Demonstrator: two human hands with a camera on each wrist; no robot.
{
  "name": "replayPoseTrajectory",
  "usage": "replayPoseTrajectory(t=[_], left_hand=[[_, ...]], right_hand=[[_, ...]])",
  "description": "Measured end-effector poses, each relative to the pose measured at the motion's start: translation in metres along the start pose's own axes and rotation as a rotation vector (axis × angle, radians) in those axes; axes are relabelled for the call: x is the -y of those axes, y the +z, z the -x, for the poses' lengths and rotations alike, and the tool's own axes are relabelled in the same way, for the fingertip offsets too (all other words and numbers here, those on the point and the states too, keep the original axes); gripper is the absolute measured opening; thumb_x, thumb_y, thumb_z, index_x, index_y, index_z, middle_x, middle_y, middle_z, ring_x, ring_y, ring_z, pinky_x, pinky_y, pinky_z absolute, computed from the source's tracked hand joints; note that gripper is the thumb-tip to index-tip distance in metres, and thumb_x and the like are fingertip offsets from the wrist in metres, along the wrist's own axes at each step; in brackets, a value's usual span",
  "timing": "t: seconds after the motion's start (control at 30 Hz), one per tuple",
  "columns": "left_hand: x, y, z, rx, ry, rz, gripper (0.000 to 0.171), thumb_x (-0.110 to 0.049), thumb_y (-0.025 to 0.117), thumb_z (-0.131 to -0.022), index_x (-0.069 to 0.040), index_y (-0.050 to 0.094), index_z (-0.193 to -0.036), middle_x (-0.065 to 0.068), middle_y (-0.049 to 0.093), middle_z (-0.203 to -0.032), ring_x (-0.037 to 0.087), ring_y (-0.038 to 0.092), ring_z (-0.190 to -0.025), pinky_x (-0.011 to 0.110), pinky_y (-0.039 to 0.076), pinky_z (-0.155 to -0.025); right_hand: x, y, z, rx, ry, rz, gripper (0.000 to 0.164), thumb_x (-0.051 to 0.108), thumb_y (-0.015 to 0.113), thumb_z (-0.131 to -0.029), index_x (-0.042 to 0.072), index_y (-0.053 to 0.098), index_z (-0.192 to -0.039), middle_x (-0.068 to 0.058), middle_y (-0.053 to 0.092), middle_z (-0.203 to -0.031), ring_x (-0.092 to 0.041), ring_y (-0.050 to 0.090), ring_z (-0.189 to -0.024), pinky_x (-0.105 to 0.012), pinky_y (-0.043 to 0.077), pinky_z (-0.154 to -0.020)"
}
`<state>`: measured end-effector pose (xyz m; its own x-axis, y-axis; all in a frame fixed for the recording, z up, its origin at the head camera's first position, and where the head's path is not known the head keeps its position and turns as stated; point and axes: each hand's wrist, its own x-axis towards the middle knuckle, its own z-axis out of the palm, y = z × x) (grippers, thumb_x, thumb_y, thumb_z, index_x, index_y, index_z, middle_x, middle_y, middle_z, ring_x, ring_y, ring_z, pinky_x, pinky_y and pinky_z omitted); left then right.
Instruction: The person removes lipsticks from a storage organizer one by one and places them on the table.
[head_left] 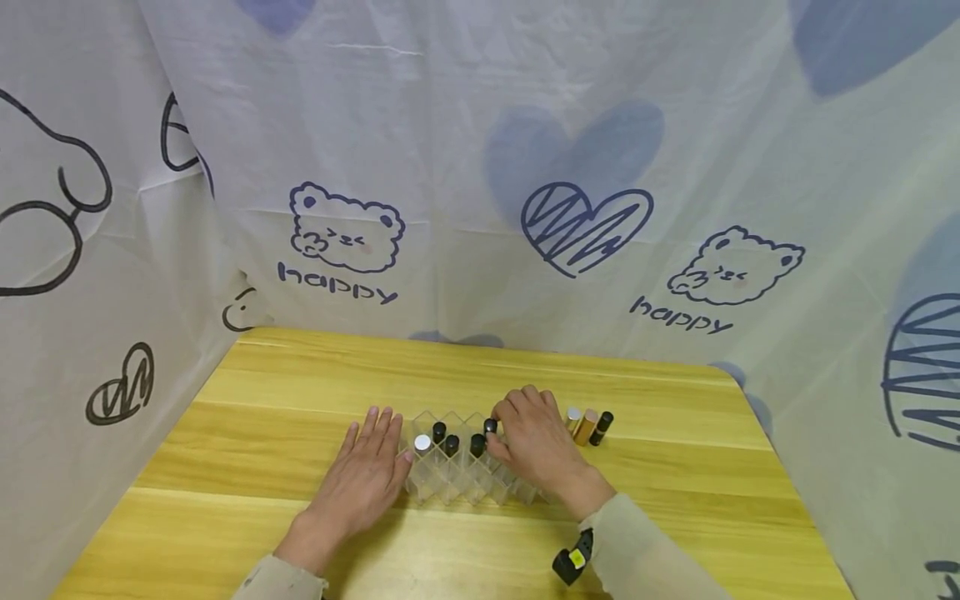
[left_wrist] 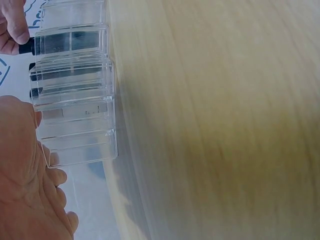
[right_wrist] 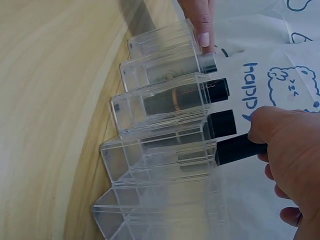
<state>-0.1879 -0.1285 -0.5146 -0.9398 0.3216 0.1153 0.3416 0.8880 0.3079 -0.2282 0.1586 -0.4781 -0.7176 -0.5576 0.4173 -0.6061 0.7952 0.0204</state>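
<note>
A clear lipstick organizer point(head_left: 472, 487) with diamond-shaped compartments stands on the table. My right hand point(head_left: 536, 437) pinches a black lipstick tube point(right_wrist: 240, 149) between thumb and fingers at the organizer's back row. That tube leans slightly, its lower end inside a compartment. Beside it, a tube with a black cap point(right_wrist: 221, 124) is seated, with other black-capped tubes point(head_left: 452, 444) and one silver-topped tube point(head_left: 422, 443) further left. My left hand point(head_left: 367, 475) lies along the organizer's left end, fingers extended, thumb at its edge.
Just right of my right hand are a silver-topped tube point(head_left: 573, 419), a gold tube point(head_left: 585, 427) and a black tube point(head_left: 602, 428). The wooden table point(head_left: 300, 367) meets a printed white cloth point(head_left: 450, 250) at the back and sides. A small black device point(head_left: 572, 560) hangs at my right wrist.
</note>
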Motion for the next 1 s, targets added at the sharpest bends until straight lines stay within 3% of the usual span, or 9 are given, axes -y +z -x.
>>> replayPoseTrajectory(t=[1.0], left_hand=[[-0.001, 0.003, 0.0, -0.009, -0.002, 0.005, 0.065, -0.038, 0.04, -0.115, 0.003, 0.029, -0.163, 0.024, 0.027, -0.171, 0.04, 0.016, -0.162, 0.061, 0.015, -0.131]], right_hand=[[-0.015, -0.045, -0.001, -0.18, 0.005, 0.005, 0.018, 0.026, 0.076, -0.092, 0.01, 0.069, -0.097, -0.003, 0.068, -0.098, -0.027, 0.058, -0.092, -0.04, 0.044, -0.077]])
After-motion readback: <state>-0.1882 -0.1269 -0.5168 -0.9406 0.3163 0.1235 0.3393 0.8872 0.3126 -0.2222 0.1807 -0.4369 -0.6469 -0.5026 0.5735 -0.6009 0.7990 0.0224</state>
